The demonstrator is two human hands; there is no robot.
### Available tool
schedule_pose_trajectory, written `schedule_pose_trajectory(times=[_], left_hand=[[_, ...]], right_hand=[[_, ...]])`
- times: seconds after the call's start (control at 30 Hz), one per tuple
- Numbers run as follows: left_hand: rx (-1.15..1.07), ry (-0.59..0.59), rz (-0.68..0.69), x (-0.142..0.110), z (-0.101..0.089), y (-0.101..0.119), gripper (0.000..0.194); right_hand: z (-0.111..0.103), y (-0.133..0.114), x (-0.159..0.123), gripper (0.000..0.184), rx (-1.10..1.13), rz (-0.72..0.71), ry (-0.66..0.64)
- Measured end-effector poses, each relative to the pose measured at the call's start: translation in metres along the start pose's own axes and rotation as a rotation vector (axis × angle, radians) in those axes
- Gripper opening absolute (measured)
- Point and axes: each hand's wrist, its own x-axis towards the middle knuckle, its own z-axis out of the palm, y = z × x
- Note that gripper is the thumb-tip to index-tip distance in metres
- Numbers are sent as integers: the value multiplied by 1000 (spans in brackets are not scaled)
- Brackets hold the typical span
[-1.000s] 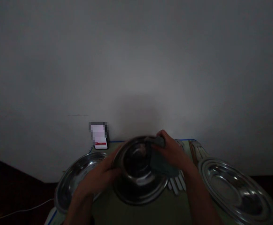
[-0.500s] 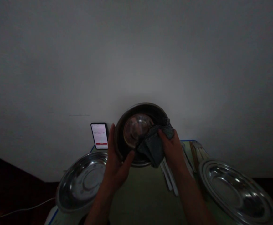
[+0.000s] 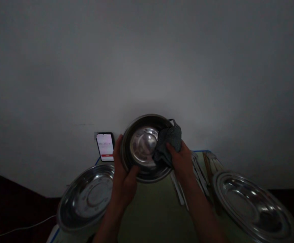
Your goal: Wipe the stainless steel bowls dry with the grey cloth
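A round, shiny metal bowl (image 3: 144, 143) is held up above the table, its inside tilted toward me. My left hand (image 3: 125, 175) grips its left rim, with the thumb over the inner edge and the fingers round the outside. In my right hand (image 3: 182, 158) is a dark grey cloth (image 3: 169, 141), closed over the bowl's right rim and pressed against its inner wall. The cloth hides that part of the rim, and a small loop sticks up from its top. Fingers behind the bowl are hidden.
A wide metal basin (image 3: 86, 199) stands at the left of the greenish table (image 3: 157, 212). Behind it a lit phone (image 3: 105, 147) leans near the wall (image 3: 147, 60). Metal cutlery (image 3: 200, 173) and a brown wooden utensil (image 3: 208, 167) lie right, beside another metal basin (image 3: 250, 206).
The bowl has shifted slightly left and its inside faces me more fully. My right hand has moved a little left with the cloth, which is now bunched higher on the rim.
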Motion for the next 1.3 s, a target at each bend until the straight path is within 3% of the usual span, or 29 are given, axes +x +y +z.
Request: schedule_pose_trajectory(times=[0.13,0.27,0.33,0.4,0.5,0.6,0.63,0.73,0.77,0.83,1.03,1.1,1.2,1.27,1.3], left_hand=[[-86,-259,-132,8,-23,0,87],[-162,-609,-244,9,-42,-4,77],[-137,-665,-255,10,-45,-7,70],[-102,-555,-224,12,-44,-9,69],[-145,-327,-145,11,-32,-8,83],[-114,-213,-13,3,-12,-3,93],[-30,-159,33,-1,-4,-1,93],[188,165,128,-9,11,1,93],[197,229,132,-9,13,0,91],[174,244,128,-6,10,-3,85],[45,-84,85,13,-27,-13,66],[-38,-261,18,15,-36,-12,62],[-88,-568,-77,15,-40,-8,56],[-59,-654,-108,14,-38,-7,57],[-37,-635,-115,13,-36,-7,59]], right_hand=[[-22,-13,8,35,-161,-48,-104],[-34,-25,5,26,-280,-144,-438],[-35,-27,4,23,-309,-169,-557],[-33,-26,4,23,-307,-152,-503],[-27,-22,6,31,-232,-72,-181],[-15,-19,1,39,-118,2,83],[-10,-20,-1,40,-92,15,113],[2,-24,-10,40,-42,19,97],[5,-25,-12,39,-33,13,80],[6,-26,-13,36,-41,1,45],[-15,-22,0,28,-189,-115,-96],[-24,-23,1,25,-255,-144,-241],[-32,-26,-1,21,-330,-200,-587],[-34,-29,-3,19,-349,-220,-715],[-34,-30,-3,19,-354,-215,-707]])
